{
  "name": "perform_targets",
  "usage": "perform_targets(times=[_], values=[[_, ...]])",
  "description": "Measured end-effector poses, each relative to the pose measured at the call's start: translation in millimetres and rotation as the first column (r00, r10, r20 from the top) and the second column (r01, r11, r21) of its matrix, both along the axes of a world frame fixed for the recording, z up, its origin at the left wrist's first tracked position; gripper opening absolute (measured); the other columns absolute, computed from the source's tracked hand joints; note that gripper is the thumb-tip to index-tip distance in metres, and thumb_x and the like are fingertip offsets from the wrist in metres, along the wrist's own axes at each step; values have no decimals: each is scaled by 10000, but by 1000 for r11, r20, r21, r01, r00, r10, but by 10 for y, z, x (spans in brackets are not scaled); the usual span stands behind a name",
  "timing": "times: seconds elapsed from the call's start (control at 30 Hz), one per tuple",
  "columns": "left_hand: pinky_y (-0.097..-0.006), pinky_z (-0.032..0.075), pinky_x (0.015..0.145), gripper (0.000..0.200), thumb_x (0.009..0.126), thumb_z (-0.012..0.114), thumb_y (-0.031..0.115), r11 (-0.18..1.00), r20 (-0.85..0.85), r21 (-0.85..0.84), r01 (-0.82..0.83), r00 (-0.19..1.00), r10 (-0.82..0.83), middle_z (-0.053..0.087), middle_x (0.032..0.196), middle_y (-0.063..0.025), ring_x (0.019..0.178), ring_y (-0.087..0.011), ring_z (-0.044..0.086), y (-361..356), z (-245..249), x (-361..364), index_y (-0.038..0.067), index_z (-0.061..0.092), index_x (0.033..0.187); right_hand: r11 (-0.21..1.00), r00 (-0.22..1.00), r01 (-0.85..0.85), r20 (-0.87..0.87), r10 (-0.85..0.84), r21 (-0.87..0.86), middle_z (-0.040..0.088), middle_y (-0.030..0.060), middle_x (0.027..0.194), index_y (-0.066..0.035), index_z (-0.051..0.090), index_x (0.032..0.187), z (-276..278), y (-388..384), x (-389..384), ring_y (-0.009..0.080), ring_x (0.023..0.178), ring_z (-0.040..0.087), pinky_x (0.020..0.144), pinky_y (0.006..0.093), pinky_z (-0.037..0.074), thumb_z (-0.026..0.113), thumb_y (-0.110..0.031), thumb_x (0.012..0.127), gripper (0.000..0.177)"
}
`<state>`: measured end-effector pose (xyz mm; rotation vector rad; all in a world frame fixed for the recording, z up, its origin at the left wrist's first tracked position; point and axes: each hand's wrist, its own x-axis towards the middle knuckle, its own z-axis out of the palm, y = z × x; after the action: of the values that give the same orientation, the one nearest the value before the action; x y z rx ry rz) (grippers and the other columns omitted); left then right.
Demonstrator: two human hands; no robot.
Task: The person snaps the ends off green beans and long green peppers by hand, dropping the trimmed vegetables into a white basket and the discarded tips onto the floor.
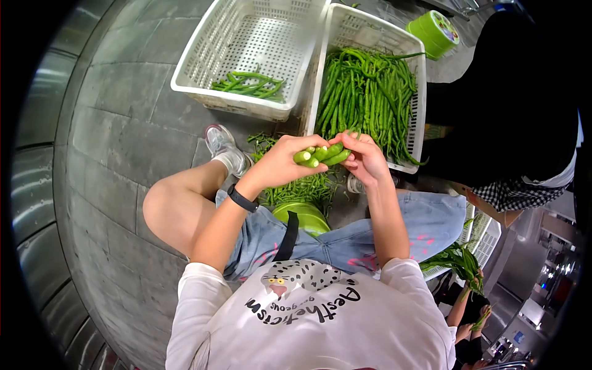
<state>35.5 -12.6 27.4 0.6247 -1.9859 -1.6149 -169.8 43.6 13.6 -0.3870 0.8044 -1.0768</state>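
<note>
My left hand (285, 161), a dark band on its wrist, is closed around a small bunch of long green peppers (322, 154). The pale cut-looking ends of several point toward the left. At the bunch's right end, my right hand (365, 155) has its thumb and fingers pinched on the peppers. Just beyond the hands stands a white crate (424, 92) heaped with long green peppers (370, 92). A second white crate (191, 74), to its left, holds a few peppers (250, 85) at its near end.
Green trimmings (308, 190) are piled on the floor between my legs, by a green stool (303, 216). Another green stool (433, 34) stands beyond the full crate. A dark-clothed person (505, 105) is close on the right. Lower right, another person's hands (482, 316) hold green stalks.
</note>
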Motion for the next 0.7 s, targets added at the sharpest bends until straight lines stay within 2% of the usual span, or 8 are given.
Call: perform_targets(times=[0.1, 0.23, 0.33, 0.43, 0.47, 0.57, 0.63, 0.7], values=[[-271, 442, 631, 321, 721, 752, 87, 1000, -8, 0, 16, 1000, -16, 579, 753, -49, 658, -142, 539, -10, 4, 6, 29, 586, 990, 999, 994, -7, 110, 3, 32, 560, 25, 640, 58, 638, 895, -66, 4, -12, 38, 481, 411, 387, 179, 260, 568, -139, 898, 209], [-271, 449, 640, 320, 726, 749, 97, 999, 11, -8, 41, 999, -41, 596, 765, -49, 670, -147, 562, -14, -37, 9, 36, 600, 1002, 996, 971, -18, 241, -3, 83, 547, 23, 666, 21, 611, 832, -129, 15, 25, 44, 477, 406, 388, 169, 266, 524, -190, 932, 249], [-270, 459, 656, 328, 728, 746, 105, 997, -174, -81, 20, 984, -34, 620, 788, -49, 695, -144, 588, 28, -89, -59, 40, 611, 1020, 984, 889, -88, 458, 9, 153, 525, 18, 700, -26, 556, 753, -223, 30, 57, 48, 476, 393, 386, 161, 276, 475, -259, 962, 323], [-269, 470, 685, 344, 725, 747, 105, 999, -28, 32, 25, 999, -24, 639, 824, -51, 731, -144, 608, -3, -14, 10, 42, 613, 1036, 999, 987, 8, 160, -16, 53, 527, 17, 713, -31, 560, 768, -95, 43, 105, 55, 466, 379, 387, 156, 271, 487, -258, 957, 305], [-269, 473, 700, 340, 724, 750, 105, 1000, -2, 16, 25, 1000, -25, 642, 831, -54, 742, -137, 608, -19, 3, 27, 39, 611, 1027, 999, 989, 4, 150, -12, 48, 539, 18, 728, -31, 568, 784, -78, 47, 87, 62, 500, 400, 418, 165, 300, 509, -257, 946, 284], [-266, 474, 706, 331, 728, 752, 110, 999, -7, 34, -27, 1000, 27, 641, 830, -54, 744, -126, 602, -9, -44, 28, 37, 609, 1017, 978, 980, 193, 41, -196, 73, 560, 25, 765, -26, 580, 821, -19, 69, 117, 68, 571, 432, 467, 186, 338, 530, -249, 934, 254], [-259, 467, 712, 322, 741, 748, 96, 997, 0, 45, -55, 998, 55, 642, 845, -36, 764, -96, 582, 6, -79, 42, 36, 600, 1021, 943, 941, 326, 74, -331, 75, 573, 54, 846, -23, 576, 911, -18, 73, 38, 83, 648, 452, 533, 204, 358, 534, -233, 928, 215], [-254, 463, 720, 321, 748, 745, 85, 995, -15, 67, -77, 997, 78, 642, 857, -23, 779, -83, 570, 9, -128, 56, 38, 596, 1028, 905, 882, 425, 215, -419, 19, 568, 71, 886, -17, 564, 952, -32, 99, -73, 91, 670, 460, 565, 220, 371, 528, -203, 925, 191]])
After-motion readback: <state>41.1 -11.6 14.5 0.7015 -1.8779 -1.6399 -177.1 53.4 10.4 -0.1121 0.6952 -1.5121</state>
